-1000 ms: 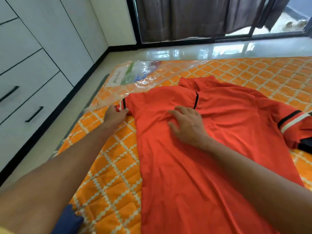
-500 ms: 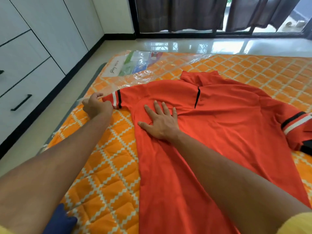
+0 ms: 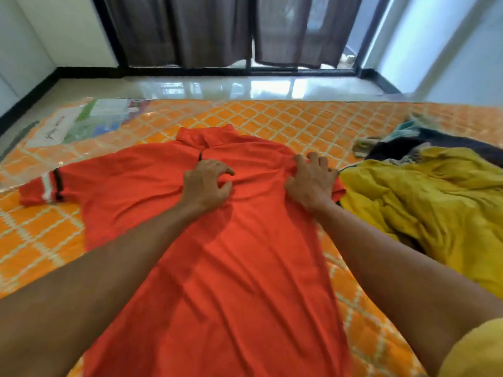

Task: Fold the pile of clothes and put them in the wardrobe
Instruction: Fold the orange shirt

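A red polo shirt [image 3: 231, 268] lies front-up on the orange quilted mattress [image 3: 272, 118], collar away from me. Its left sleeve [image 3: 43, 187], with striped cuff, is spread out flat. My left hand [image 3: 206, 186] sits on the chest just below the placket, fingers curled into the bunched fabric. At the shirt's right shoulder my right hand [image 3: 310, 183] grips the cloth with curled fingers; the right sleeve is mostly hidden under it. A yellow garment [image 3: 422, 208] and dark clothes [image 3: 402, 148] lie piled to the right.
A clear plastic bag [image 3: 76, 123] with a label lies on the mattress's far left corner. Beyond the mattress is glossy tiled floor [image 3: 245, 87], then a dark-framed glass door with curtains [image 3: 217, 31]. The pile touches the shirt's right edge.
My left hand let go of the left sleeve and moved onto the chest. My right hand slid from the chest to the right shoulder. The view swung right, bringing the pile into sight.
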